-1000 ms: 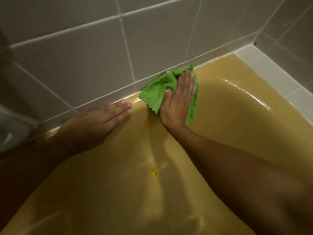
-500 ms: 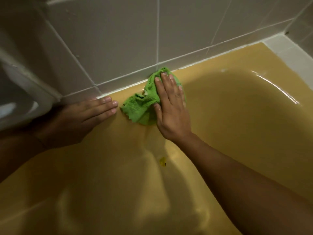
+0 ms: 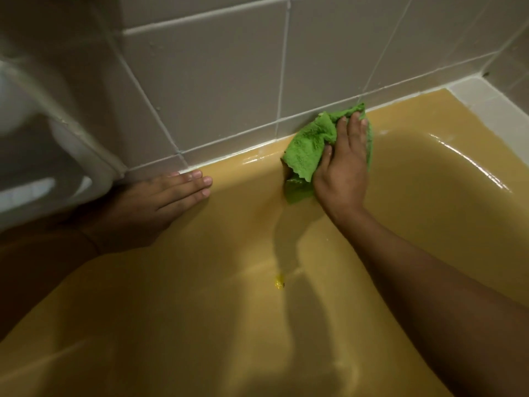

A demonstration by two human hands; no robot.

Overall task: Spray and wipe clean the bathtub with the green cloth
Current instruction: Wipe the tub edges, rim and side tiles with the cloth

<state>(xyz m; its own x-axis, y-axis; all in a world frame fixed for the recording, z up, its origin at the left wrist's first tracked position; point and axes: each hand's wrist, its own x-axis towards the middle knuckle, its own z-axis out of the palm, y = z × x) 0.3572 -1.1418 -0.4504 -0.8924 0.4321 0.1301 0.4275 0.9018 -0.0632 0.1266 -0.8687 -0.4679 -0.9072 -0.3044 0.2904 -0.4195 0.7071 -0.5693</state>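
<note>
Nearest: bathtub [image 3: 200, 310] inner slope, yellow and glossy. A small bright speck [image 3: 279, 282] sits well below the far rim [image 3: 243, 164], roughly under the cloth; can't tell if it's dirt or a chip. At the rim's left end the left hand [image 3: 148, 207] lies flat, fingers straight and together, holding nothing; reads as a brace. Further right along the rim the green cloth [image 3: 307, 150] is bunched, its top edge touching the seam where the rim meets the tiled wall [image 3: 229, 81], its lower part hanging over the rim onto the slope. The right hand [image 3: 342, 167] presses on it, fingers laid straight across the cloth toward the wall, thumb against the bunched fold; not clenched round it as far as I can see. Wet-looking streaks [image 3: 254, 160] lie on the rim just left of the cloth. No spray bottle in view. Beyond the rim: wall tiles, a white ledge [image 3: 492, 110] at the rim's right end, a blurred white fixture [image 3: 43, 167] off its left end. My read: wiping the rim and seam; can't tell how much of the basin is done. To do it well: spread the cloth flatter for more contact, use even palm pressure, make long overlapping passes along the rim toward the right-end corner, push an edge into the seam, then work down the slope and take the speck. Risks: a bunched cloth skips strips, and the bracing hand may slip on a wet rim.
</note>
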